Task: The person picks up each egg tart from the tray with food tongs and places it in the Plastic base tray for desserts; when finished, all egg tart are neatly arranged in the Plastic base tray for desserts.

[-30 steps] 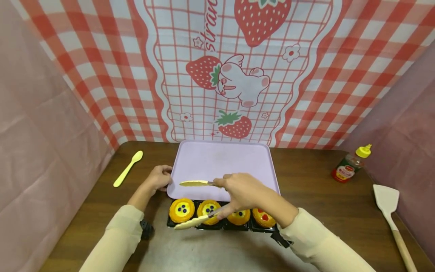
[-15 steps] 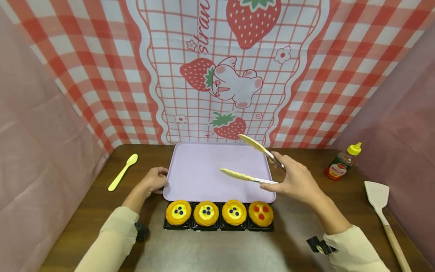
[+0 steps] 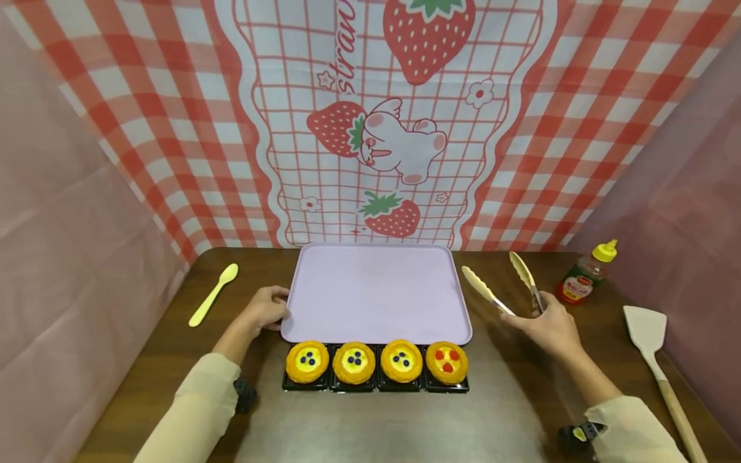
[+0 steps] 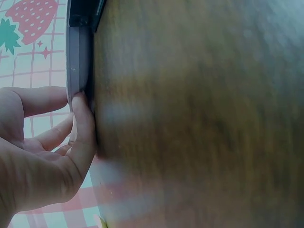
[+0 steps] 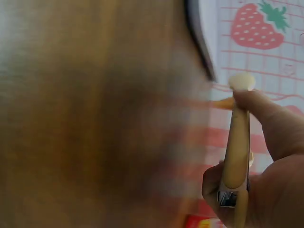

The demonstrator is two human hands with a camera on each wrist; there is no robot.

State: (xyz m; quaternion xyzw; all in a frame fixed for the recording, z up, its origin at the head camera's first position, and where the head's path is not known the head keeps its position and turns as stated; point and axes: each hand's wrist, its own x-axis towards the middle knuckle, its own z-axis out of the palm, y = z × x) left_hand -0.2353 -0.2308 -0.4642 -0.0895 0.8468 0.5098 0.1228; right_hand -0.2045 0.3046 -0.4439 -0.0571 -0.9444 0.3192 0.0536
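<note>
My left hand (image 3: 269, 308) is at the left edge of the lilac tray (image 3: 376, 296). In the left wrist view, the thumb and fingers of that hand (image 4: 47, 161) pinch the tray's rim (image 4: 80, 61). To the right of the tray, my right hand (image 3: 550, 331) holds tongs (image 3: 523, 270) with cream tips, their arms spread apart and nothing between them. The right wrist view shows the tongs' handle (image 5: 236, 152) between thumb and fingers. Along the tray's near edge sit three blueberry-topped tarts (image 3: 354, 363) and one red-topped tart (image 3: 446, 363), each in a black holder.
A yellow spoon (image 3: 214, 294) lies at the left. Beyond my right hand stands a sauce bottle (image 3: 585, 278) with a yellow cap. A spatula (image 3: 647, 331) lies along the right edge. A strawberry-print cloth (image 3: 382, 161) hangs behind the table.
My right hand has moved from over the tray and tarts to the right side of the table, carrying the tongs. My left hand has stayed at the tray's edge.
</note>
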